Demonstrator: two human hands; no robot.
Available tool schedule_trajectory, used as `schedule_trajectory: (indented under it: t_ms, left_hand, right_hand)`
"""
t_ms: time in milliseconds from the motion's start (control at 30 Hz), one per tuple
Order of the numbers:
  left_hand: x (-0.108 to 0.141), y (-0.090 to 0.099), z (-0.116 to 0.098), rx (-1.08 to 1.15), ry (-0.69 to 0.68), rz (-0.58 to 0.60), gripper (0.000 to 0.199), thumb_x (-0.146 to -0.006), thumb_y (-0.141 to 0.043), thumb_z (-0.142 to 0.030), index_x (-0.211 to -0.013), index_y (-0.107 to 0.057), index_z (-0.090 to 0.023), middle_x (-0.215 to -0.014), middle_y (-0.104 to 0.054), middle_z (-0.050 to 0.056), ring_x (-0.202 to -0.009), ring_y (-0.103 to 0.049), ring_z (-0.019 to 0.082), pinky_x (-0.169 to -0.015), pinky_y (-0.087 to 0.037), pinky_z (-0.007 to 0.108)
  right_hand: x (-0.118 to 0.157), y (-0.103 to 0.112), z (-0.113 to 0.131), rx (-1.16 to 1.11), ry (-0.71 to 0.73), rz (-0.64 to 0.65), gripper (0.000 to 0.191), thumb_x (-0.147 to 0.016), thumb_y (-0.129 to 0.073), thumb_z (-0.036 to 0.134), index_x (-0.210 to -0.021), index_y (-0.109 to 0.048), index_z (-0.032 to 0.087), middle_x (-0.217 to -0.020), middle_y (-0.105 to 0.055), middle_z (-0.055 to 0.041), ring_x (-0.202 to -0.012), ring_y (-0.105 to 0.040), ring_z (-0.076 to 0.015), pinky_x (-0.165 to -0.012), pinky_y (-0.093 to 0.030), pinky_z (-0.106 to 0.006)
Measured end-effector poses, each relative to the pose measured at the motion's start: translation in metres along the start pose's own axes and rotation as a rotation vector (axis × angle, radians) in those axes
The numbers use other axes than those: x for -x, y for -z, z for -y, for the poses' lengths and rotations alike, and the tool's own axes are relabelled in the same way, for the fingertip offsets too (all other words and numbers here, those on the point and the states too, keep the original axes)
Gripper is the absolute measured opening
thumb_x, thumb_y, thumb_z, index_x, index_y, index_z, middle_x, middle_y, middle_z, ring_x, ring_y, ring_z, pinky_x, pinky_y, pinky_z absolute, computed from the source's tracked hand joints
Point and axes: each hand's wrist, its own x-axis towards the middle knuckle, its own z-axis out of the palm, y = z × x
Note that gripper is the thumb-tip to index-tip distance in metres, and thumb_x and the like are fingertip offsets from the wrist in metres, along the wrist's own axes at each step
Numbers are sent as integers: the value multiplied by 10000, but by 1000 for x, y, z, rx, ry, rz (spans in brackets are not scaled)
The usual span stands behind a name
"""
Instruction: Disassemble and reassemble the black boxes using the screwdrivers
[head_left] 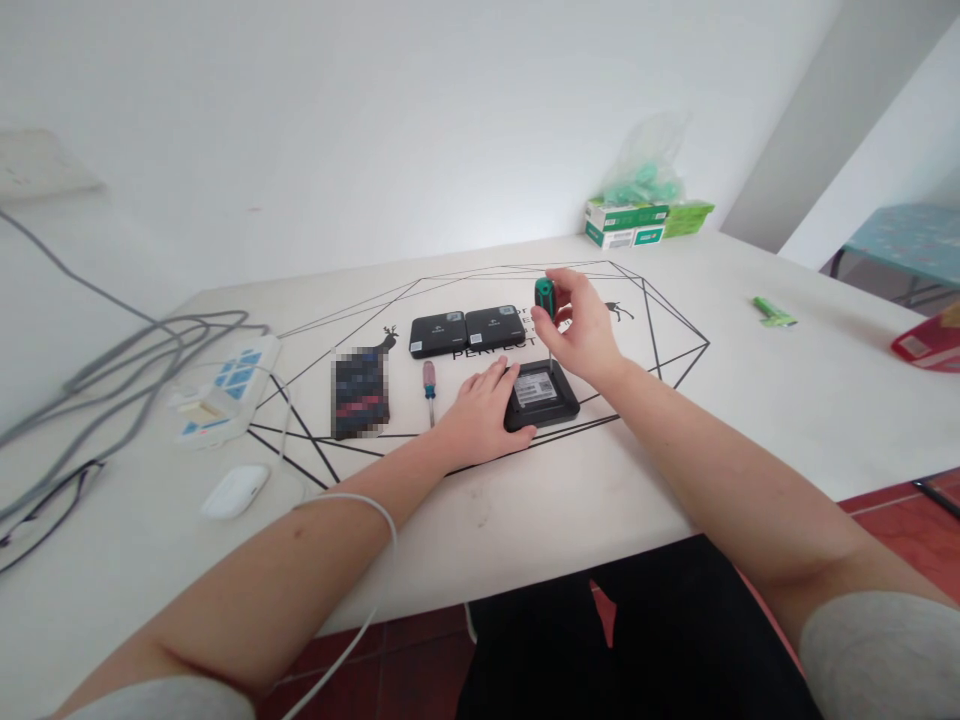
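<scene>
My right hand [576, 325] is closed around the green and black handle of a screwdriver [544, 296]. The screwdriver stands upright, its thin shaft reaching down to the upper right part of a flat black electronic box [566, 404]. A white printed label [535, 390] faces up on this box. My left hand [486, 408] grips the box's left side, fingers at the far edge and thumb at the near edge. Behind it lie two similar black boxes [438, 335] side by side. A second screwdriver [429, 380] with a reddish and blue handle lies left of my left hand.
A blurred-out dark item [360, 392] lies on the printed white table. Further left are a power strip [234, 385], grey cables [127, 375], a white earphone case [235, 491] and glasses [56, 505]. Green and white cartons [626, 222] stand at the back right; a green packet [774, 312] lies nearer.
</scene>
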Motion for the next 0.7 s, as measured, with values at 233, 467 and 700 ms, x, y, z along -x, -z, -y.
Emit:
schedule_trajectory:
  t_ms: [233,467,700]
  left_hand:
    - [1,0,-1,21,16,-8,1071,-882,-653,-634,-1683,-229,-63,-1769,-218,277,-1670,-191,377,-1342,-193,568]
    - [-4,-4,4,0,229,-92,783,-1081,-344,-576,-1645,-308,-34,-1727,-349,258,-1641,-294,348,-1329,-226,554]
    - [-8,-8,11,-30,257,-181,621,-1108,-313,-483,-1540,-464,-62,-1582,-558,229,-1521,-482,356,-1272,-353,523]
  right_hand:
    - [0,-3,-5,58,92,-51,474,-1002,-537,462,-1433,-517,267,-1234,-639,-119,-1024,-656,-265,-955,-631,-477]
    - [-2,-14,-19,32,335,-165,395,-965,-612,400,-1324,-529,259,-1049,-636,-65,-768,-610,-202,-750,-623,-430]
    - [-2,-15,-25,-30,298,-180,444,-965,-600,408,-1368,-489,259,-1112,-702,-84,-807,-678,-219,-774,-642,-434]
